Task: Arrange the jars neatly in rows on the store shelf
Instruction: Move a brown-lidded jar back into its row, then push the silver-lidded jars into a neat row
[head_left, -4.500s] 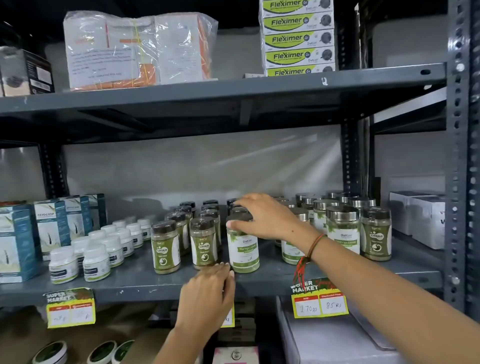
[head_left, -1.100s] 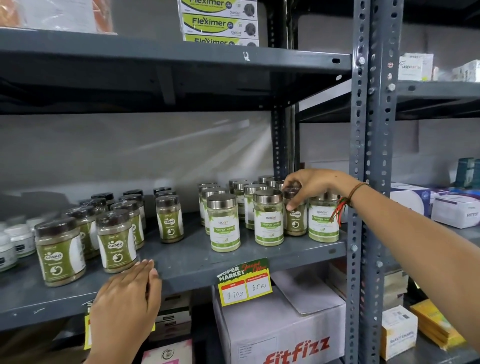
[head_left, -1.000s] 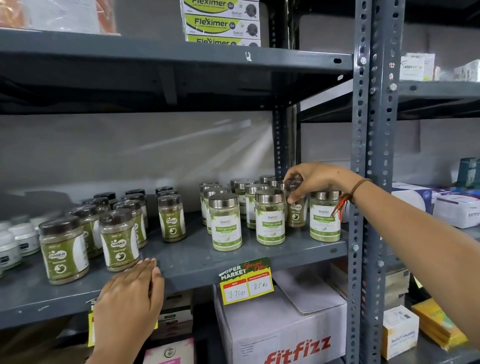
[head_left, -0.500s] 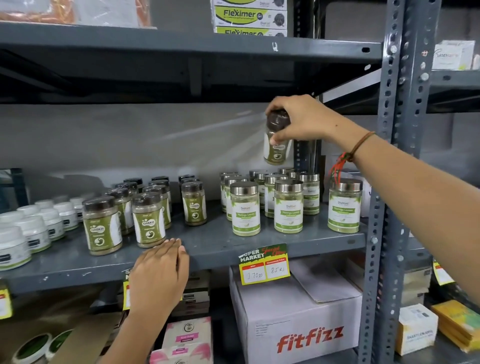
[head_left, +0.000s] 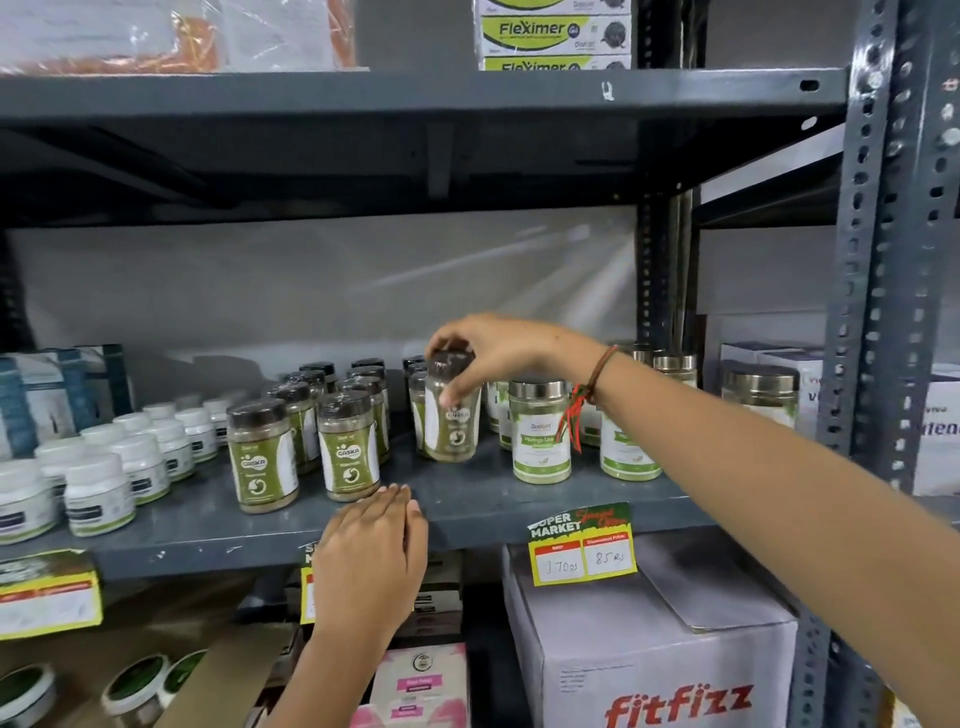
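Observation:
My right hand grips the dark lid of a brown-lidded jar with a green label, holding it upright at the front of the third column of like jars; I cannot tell if its base touches the grey shelf. Two more brown-lidded jars head the rows to its left. Silver-lidded jars stand in rows to the right, under my forearm. My left hand rests flat on the shelf's front edge, fingers together, holding nothing.
Small white tubs fill the shelf's left end, with blue boxes behind. A perforated steel upright bounds the right side. The upper shelf hangs overhead. A fitfizz carton and price tags sit below.
My right hand lifted a brown-lidded jar out from among the silver-lidded jars, carried it leftward and lowered it beside the other brown-lidded jars. The left hand stayed on the shelf edge.

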